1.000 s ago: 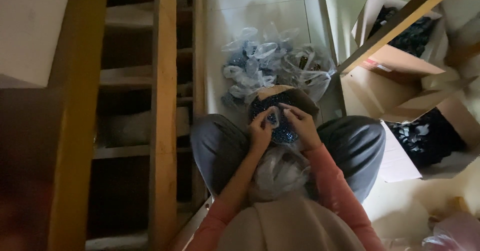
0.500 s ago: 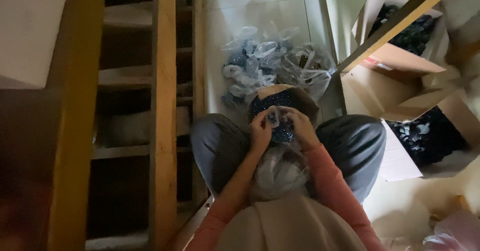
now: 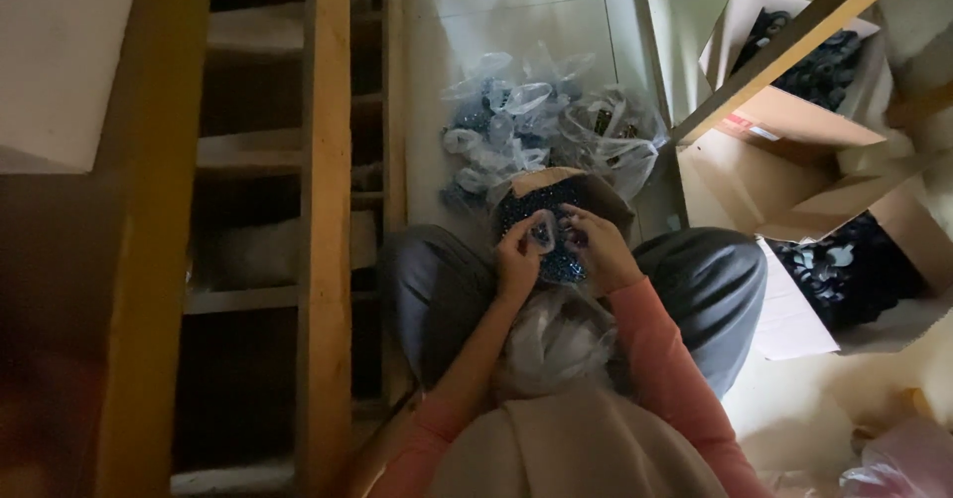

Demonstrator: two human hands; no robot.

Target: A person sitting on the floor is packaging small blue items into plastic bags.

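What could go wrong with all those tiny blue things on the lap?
The small box of dark blue pieces sits on the knees, so a leg shift might tip it and scatter them. The left hand and right hand pinch a small clear bag above it; pieces could slip out. Dim light makes drops hard to find.

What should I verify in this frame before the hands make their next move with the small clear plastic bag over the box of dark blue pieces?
1. Both hands in view: ok. The left hand and right hand meet above the lap.
2. Small clear plastic bag held between the fingers: ok, both hands touch it.
3. Bag contents: cannot tell, too small and dim.
4. Small cardboard box of dark blue pieces within reach: ok, right under the hands.
5. Pile of filled clear bags on the tiled floor: ok, just beyond the box.
6. Grip firmness: cannot tell.
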